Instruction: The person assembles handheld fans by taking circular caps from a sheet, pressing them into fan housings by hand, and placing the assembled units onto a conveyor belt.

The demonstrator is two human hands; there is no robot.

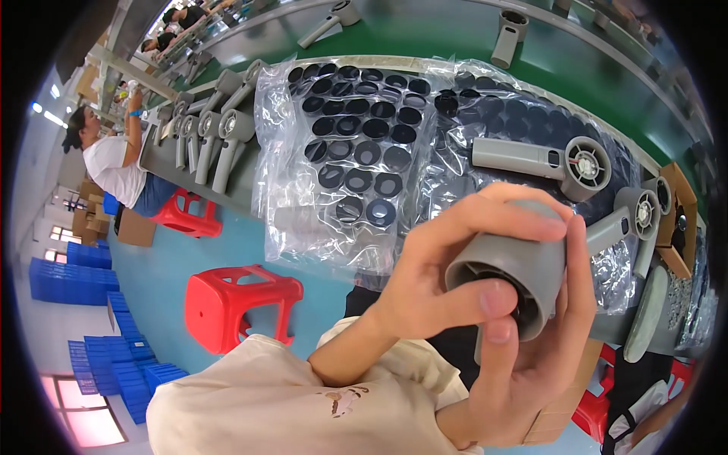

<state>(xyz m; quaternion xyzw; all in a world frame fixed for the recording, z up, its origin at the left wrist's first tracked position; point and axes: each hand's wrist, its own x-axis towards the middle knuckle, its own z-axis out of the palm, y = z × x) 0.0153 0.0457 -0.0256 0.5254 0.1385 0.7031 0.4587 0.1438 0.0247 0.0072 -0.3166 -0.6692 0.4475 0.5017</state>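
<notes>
Close to the camera, both my hands grip the round head of a grey handheld fan (531, 265). Its open round end is tilted toward me, dark inside. My left hand (436, 254) curls over the top and left, its thumb pressed at the opening. Around the right and underside wraps my right hand (550, 356), with its thumb at the lower rim. Most of the fan's handle is hidden behind my hands. Just beyond lies another grey fan (523, 158) on plastic-wrapped black round parts (516, 114). A further grey fan (610, 229) rests to the right.
A clear plastic tray sheet (273, 189) holds several black rings. Several grey fans (235, 129) stand at left. A green conveyor (425, 38) runs behind. At right is a cardboard box (679, 220). Red stools (227, 307) and blue crates (68, 280) stand left, near a seated person (114, 159).
</notes>
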